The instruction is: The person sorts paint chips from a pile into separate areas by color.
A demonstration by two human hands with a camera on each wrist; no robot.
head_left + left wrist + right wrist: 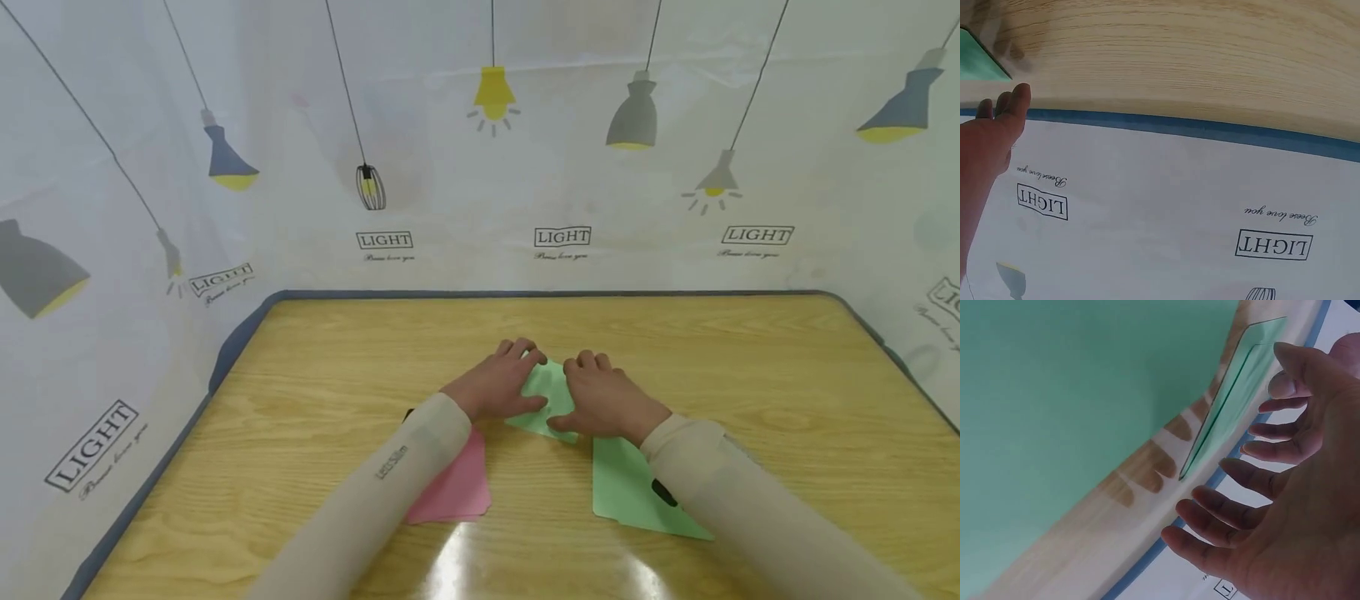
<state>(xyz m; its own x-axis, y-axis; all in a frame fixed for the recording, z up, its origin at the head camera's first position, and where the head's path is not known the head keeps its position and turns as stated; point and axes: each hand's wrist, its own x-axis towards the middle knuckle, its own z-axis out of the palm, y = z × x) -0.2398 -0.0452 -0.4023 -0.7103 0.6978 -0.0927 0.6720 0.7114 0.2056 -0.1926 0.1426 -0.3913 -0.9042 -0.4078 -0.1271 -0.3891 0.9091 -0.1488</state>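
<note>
A folded piece of light green paper (551, 390) lies near the middle of the wooden table, between the two hands. My left hand (501, 382) is at its left edge, fingers spread and gently bent. On the opposite side my right hand (606, 398) has its fingers apart and loosely bent. In the right wrist view, that hand (1272, 500) shows no paper between thumb and fingers, and a doubled layer is visible along the green paper (1235, 394). The left wrist view has only the paper's corner (979, 59) beside the left hand (997, 131).
Pink paper (453, 487) lies under the left forearm. A larger green sheet (637, 492) sits partly beneath the right forearm. The wooden table (337, 350) has a blue edge, with a lamp-printed white curtain (450, 183) behind and at both sides.
</note>
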